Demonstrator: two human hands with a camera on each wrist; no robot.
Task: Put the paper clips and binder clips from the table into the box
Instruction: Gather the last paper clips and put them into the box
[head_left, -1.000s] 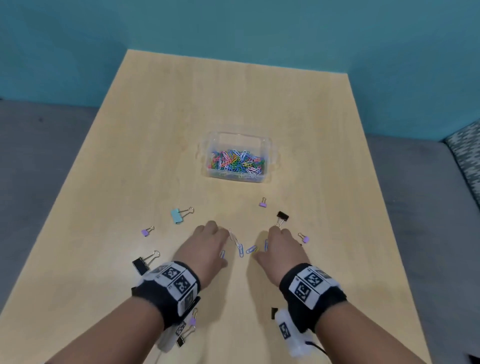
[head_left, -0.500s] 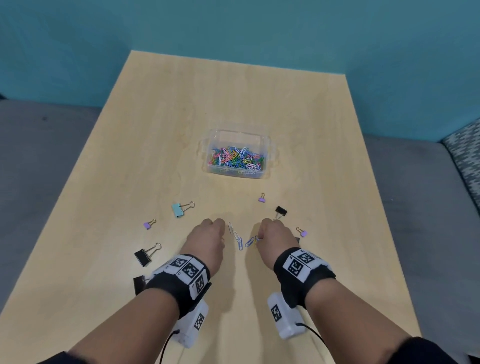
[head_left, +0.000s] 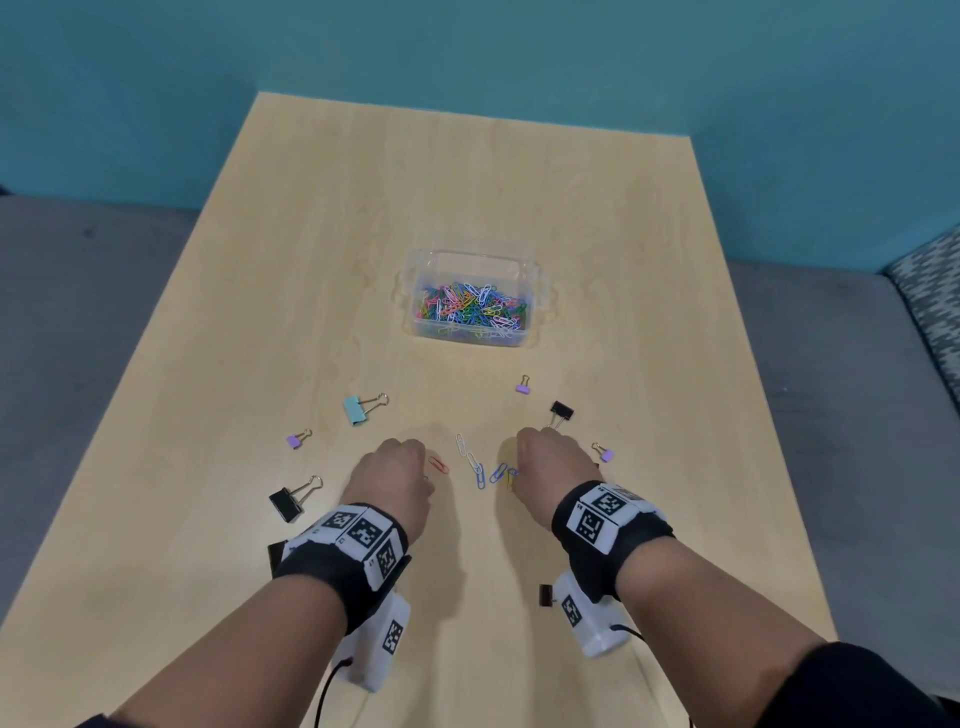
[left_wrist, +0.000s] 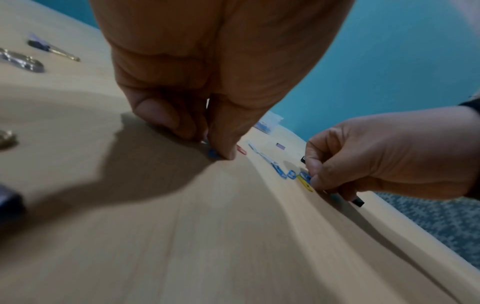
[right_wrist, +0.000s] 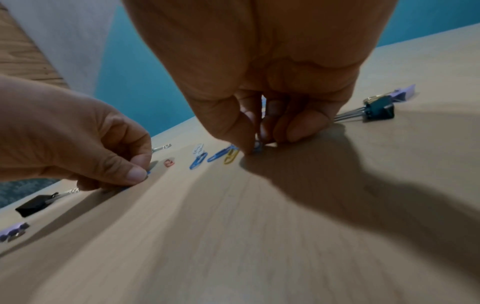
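The box (head_left: 535, 291) already held a heap of paper clips; nearer than it, loose paper clips (head_left: 474, 461) and binder clips (head_left: 357, 410) lay unpicked. Both hands — left hand (head_left: 388, 475) and right hand (head_left: 548, 462) — each pinched a blue clip against the table (head_left: 311, 218).

Even overhead light, soft shadows toward cam; wrist views blurry w/ fisheye warp (edges esp.)

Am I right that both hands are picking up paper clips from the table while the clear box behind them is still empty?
Not quite: the clear box is not empty. The head view shows it already holding a heap of coloured paper clips. The rest stands: the left hand and the right hand are each down at a paper clip on the table.
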